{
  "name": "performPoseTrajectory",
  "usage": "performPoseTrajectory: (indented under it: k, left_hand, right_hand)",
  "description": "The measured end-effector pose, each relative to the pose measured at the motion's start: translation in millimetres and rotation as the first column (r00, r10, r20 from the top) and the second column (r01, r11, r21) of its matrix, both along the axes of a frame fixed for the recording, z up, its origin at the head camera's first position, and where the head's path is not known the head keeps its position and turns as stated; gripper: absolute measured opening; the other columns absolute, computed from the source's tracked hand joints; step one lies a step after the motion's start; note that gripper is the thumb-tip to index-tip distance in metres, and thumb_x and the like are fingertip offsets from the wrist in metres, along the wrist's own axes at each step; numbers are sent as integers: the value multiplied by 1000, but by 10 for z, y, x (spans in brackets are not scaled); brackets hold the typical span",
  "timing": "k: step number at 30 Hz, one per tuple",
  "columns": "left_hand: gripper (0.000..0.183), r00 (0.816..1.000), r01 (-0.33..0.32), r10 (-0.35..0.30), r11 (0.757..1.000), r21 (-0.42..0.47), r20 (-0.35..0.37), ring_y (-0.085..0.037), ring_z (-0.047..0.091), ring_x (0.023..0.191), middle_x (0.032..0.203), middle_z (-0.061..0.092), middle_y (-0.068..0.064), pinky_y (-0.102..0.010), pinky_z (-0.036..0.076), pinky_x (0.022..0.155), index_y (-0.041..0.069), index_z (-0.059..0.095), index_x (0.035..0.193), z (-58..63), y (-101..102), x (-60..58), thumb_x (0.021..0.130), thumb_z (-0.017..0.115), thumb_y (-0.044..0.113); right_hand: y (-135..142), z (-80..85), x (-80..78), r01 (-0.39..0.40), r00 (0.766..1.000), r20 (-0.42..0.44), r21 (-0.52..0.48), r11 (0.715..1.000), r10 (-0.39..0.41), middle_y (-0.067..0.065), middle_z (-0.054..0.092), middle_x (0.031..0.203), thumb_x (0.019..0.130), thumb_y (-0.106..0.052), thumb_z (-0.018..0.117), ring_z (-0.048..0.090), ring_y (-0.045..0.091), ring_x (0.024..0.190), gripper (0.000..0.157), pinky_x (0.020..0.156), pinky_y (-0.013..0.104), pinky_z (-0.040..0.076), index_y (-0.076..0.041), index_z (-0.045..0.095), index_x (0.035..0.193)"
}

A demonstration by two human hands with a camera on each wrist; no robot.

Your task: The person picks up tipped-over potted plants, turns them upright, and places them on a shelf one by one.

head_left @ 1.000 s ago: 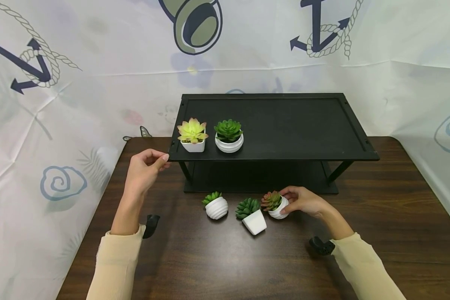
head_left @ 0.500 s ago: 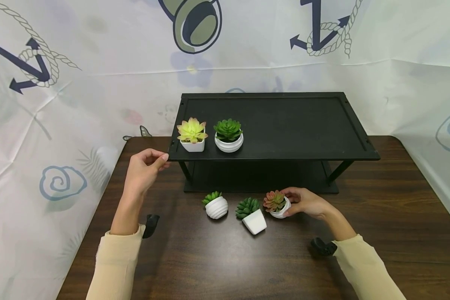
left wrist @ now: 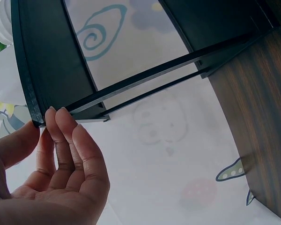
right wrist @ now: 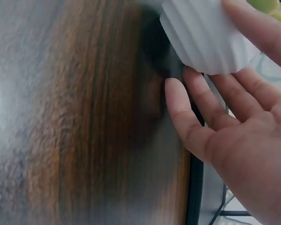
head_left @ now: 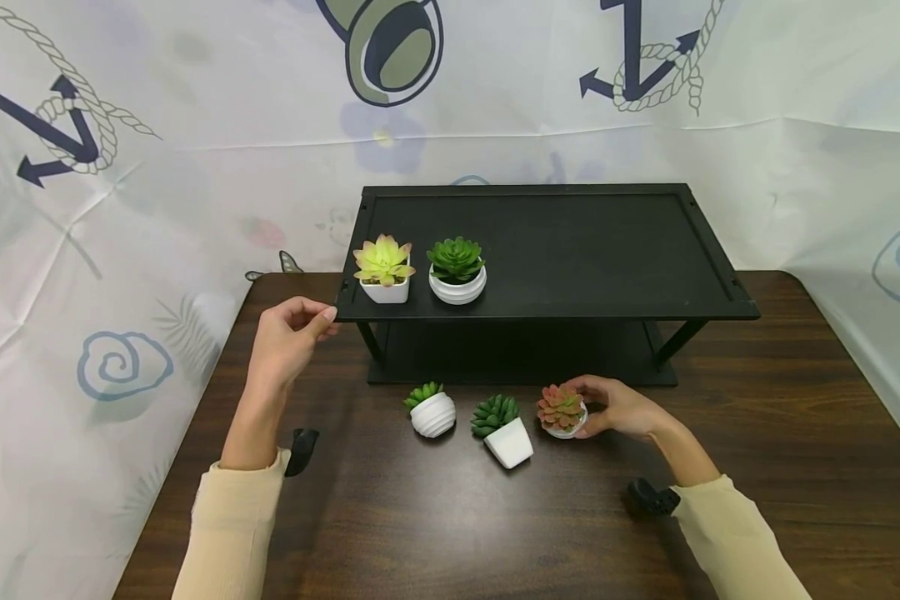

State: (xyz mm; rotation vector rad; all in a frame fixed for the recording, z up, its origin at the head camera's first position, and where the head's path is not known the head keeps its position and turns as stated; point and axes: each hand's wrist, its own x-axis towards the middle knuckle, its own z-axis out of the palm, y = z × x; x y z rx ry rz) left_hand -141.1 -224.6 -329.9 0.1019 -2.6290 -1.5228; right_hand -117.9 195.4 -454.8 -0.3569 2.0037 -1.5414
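My left hand point(head_left: 288, 337) pinches the front left corner of the black shelf point(head_left: 585, 258) between thumb and fingertips; the left wrist view shows the thumb on the top side and the fingers point(left wrist: 63, 136) beneath. In my right hand point(head_left: 618, 408) is a reddish succulent point(head_left: 560, 407) in a ribbed white pot point(right wrist: 206, 37), gripped by thumb and fingers at the pot's side. Left of it on the table lie a dark green succulent point(head_left: 495, 415) in a tilted square white pot point(head_left: 510, 444) and a small green succulent in a tipped ribbed pot point(head_left: 433, 416).
On the shelf's left part stand a yellow succulent point(head_left: 384, 265) in a square pot and a green succulent point(head_left: 457, 262) in a round pot. The shelf has a lower board point(head_left: 510, 354) near the brown table point(head_left: 420, 533). A patterned white cloth point(head_left: 232, 100) hangs behind.
My right hand has moved slightly right with the reddish succulent, turning its pot more upright so the rosette faces up. The left hand stays at the shelf corner.
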Motion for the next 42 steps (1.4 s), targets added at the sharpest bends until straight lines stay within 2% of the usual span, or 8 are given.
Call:
performPoseTrajectory:
  k: [7,10,15,20,25,33,38,42]
  left_hand:
    - [25,1000,-2,2,1000,5,-2,-5,59,69,88,62,-18,-17,47,65,-7,60,100,-1,1,-4,92,56,16]
    - [25,1000,-4,4,1000,4,-2,-5,58,69,89,62,-18,-17,47,65,-7,60,100,0,0,-4,92,56,16]
    - [25,1000,-5,5,1000,7,-3,-5,59,69,89,62,-19,-17,47,65,-7,60,100,8,1,-4,91,57,16]
    - [25,1000,-3,3,1000,7,-6,-5,59,69,89,62,-19,-17,47,65,-7,61,100,16,-1,-2,91,57,16]
    - [23,1000,-5,5,1000,12,-10,-5,59,68,88,62,-19,-17,47,65,-7,61,99,7,-1,-11,91,57,14]
    - [22,1000,-20,20,1000,13,7,-5,59,69,90,61,-18,-17,47,64,-7,60,99,10,16,-15,92,56,14]
    - [23,1000,-22,22,1000,14,16,-16,62,75,90,61,-18,-17,48,65,-7,60,100,10,22,-17,92,56,14]
    - [24,1000,-21,21,1000,11,22,-10,61,72,91,61,-17,-17,48,66,-7,60,100,19,22,-8,92,56,15]
  right_hand:
    - [44,-11,12,-47,994,-95,48,998,52,25,47,123,69,-1,77,47,32,109,70,83,30,46,9,40,127]
    - [54,-42,11,-56,993,-102,22,998,58,25,46,123,69,-3,78,49,29,108,71,82,30,47,8,39,129]
    - [60,-89,33,-26,996,-87,-24,999,24,24,46,123,70,-2,77,53,21,103,72,81,28,48,7,38,130]
    - [54,-125,75,16,997,-71,-68,998,-21,25,44,123,70,1,76,53,20,102,73,80,29,48,9,36,130]
    - [35,-160,107,31,994,-104,-96,995,-41,28,43,122,70,3,75,52,16,101,71,81,27,48,11,35,128]
    - [25,-205,132,47,985,-162,-117,992,-66,27,44,121,70,4,75,51,11,101,69,81,26,47,11,37,127]
    - [13,-203,156,63,982,-173,-107,992,-81,24,46,122,68,2,77,51,9,102,70,81,26,47,9,39,127]
    - [10,-192,174,76,984,-153,-93,993,-90,23,46,123,68,0,78,52,10,103,70,82,26,47,7,40,127]
